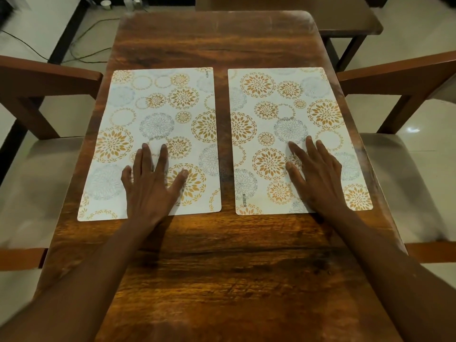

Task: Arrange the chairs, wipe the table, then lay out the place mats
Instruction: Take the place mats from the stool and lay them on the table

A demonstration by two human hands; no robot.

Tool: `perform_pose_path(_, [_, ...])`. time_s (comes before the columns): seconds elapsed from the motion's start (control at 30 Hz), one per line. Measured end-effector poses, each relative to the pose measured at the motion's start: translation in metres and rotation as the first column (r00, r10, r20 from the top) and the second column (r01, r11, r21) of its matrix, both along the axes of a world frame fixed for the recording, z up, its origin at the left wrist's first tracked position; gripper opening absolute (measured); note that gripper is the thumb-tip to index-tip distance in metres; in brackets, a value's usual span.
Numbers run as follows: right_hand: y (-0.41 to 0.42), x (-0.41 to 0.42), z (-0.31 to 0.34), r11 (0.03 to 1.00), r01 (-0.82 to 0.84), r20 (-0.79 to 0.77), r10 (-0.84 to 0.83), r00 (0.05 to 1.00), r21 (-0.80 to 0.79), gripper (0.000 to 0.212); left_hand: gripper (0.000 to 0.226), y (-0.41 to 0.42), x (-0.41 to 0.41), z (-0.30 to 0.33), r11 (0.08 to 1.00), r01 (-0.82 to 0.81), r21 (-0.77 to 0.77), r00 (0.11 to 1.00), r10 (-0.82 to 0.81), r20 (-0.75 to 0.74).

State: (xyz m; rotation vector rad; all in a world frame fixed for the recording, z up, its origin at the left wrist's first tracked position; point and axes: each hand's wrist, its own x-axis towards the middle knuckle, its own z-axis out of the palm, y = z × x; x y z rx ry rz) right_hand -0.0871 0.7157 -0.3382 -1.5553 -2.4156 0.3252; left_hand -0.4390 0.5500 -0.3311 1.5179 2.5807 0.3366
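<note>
- Your left hand lies flat, fingers spread, on the left mat; right hand likewise on the right mat.
- Risk: uneven pressure skews either mat across the worktop.

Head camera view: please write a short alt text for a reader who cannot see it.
Two open hands, left hand and right hand, press flat on two floral place mats lying side by side on a wooden table. Chairs stand at both sides.
</note>
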Motion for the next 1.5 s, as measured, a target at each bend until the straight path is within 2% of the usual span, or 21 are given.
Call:
perform_pose_path(1.1, [-0.003,-0.002,0.002,1.0,-0.001,0.039,0.0,0.999,0.007,0.063,0.087,-0.006,-0.001,-0.003,1.0,0.011,0.021,1.0,-0.011,-0.001])
perform_pose_path(1.23, [-0.006,-0.004,0.006,1.0,-0.001,0.066,0.0,0.998,0.017,0.062,0.087,-0.006,0.003,0.001,0.999,0.016,-0.028,1.0,-0.016,0.002])
perform_pose_path(1.37, [-0.005,-0.005,0.024,0.998,-0.009,0.123,0.016,0.992,-0.061,0.066,0.088,-0.001,-0.004,0.021,0.979,0.067,-0.191,0.997,-0.06,0.046])
perform_pose_path(1.5, [-0.009,-0.015,0.086,0.967,0.026,-0.003,-0.028,1.0,-0.254,0.076,0.091,-0.006,-0.018,0.083,0.981,0.128,-0.148,0.991,-0.121,0.055])
